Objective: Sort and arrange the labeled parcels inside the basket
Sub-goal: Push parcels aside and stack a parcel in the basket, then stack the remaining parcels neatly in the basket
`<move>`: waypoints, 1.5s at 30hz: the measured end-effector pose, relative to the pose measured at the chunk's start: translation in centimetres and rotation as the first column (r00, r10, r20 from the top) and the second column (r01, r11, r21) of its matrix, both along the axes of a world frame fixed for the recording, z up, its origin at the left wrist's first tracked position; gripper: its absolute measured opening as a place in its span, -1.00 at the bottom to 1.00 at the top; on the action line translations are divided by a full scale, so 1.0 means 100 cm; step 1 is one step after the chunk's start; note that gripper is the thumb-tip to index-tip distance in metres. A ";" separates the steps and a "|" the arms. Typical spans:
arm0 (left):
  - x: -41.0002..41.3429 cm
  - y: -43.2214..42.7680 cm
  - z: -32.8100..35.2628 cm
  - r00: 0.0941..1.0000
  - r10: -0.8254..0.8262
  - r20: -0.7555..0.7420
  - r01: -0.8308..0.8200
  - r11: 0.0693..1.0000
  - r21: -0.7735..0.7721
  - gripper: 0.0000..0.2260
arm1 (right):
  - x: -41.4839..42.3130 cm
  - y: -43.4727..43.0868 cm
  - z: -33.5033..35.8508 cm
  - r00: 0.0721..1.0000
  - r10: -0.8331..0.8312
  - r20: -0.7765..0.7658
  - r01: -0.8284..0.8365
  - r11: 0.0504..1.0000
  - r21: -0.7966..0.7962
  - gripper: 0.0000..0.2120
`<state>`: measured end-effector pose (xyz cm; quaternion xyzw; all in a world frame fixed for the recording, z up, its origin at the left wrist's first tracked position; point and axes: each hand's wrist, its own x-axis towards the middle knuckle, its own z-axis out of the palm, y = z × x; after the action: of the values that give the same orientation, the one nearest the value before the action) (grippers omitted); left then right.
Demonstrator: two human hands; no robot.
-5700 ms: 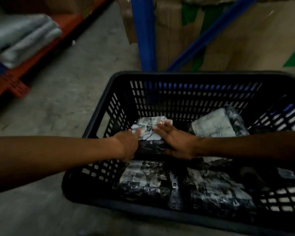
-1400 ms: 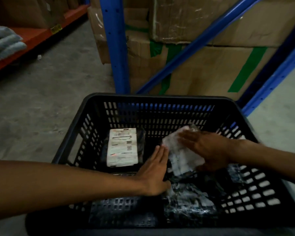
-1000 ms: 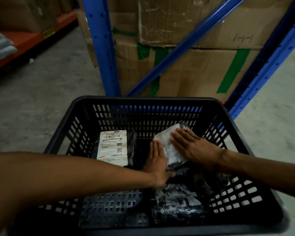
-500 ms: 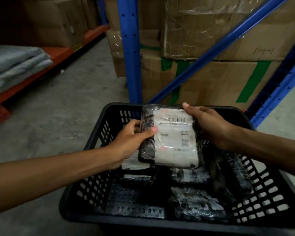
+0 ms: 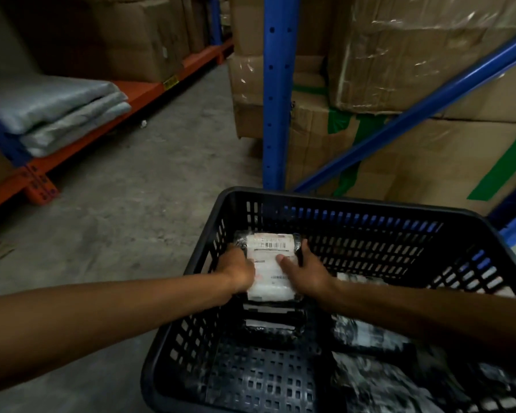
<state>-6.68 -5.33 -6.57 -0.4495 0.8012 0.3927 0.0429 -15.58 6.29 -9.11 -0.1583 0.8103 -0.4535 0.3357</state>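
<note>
A black slatted basket (image 5: 355, 205) stands on the floor in front of me. In its far left corner lies a black-wrapped parcel with a white barcode label (image 5: 270, 257), on top of another labeled parcel (image 5: 273, 324). My left hand (image 5: 239, 271) grips the top parcel's left side. My right hand (image 5: 306, 272) holds its right side, thumb on the label. More dark wrapped parcels (image 5: 367, 332) lie along the basket's right side, partly hidden under my right forearm.
A blue rack upright (image 5: 276, 90) and diagonal brace stand just behind the basket, with taped cardboard boxes (image 5: 429, 150) stacked behind them. An orange shelf beam (image 5: 81, 144) at left carries folded grey bags (image 5: 60, 111). Grey concrete floor (image 5: 137, 198) lies to the left.
Both hands lifted the labeled parcel out of the basket's right side, held it up, then brought it down onto the parcel in the far left corner.
</note>
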 end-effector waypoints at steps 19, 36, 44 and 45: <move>-0.014 0.091 0.003 0.696 -0.705 -0.136 0.582 0.666 -0.467 -0.39 | -0.080 0.108 0.031 0.727 0.535 -0.430 -0.220 0.775 0.593 -0.52; -0.075 0.143 -0.109 0.368 -0.760 0.535 0.929 0.283 -0.238 -0.10 | -0.047 0.162 -0.096 0.622 0.745 -0.240 -0.049 0.343 0.938 -0.39; -0.087 0.122 -0.058 0.428 -0.868 0.251 0.903 0.418 -0.094 -0.28 | -0.077 0.164 -0.011 0.628 0.760 -0.164 -0.324 0.448 0.833 -0.46; -0.092 0.113 -0.040 0.459 -0.872 0.171 0.888 0.457 -0.056 -0.39 | -0.085 0.167 0.013 0.639 0.749 -0.173 -0.363 0.493 0.791 -0.51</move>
<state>-15.84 5.97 -10.58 0.0051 0.9387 0.2307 0.2559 -24.10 22.95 -7.77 -0.3955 0.8709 0.0832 0.2798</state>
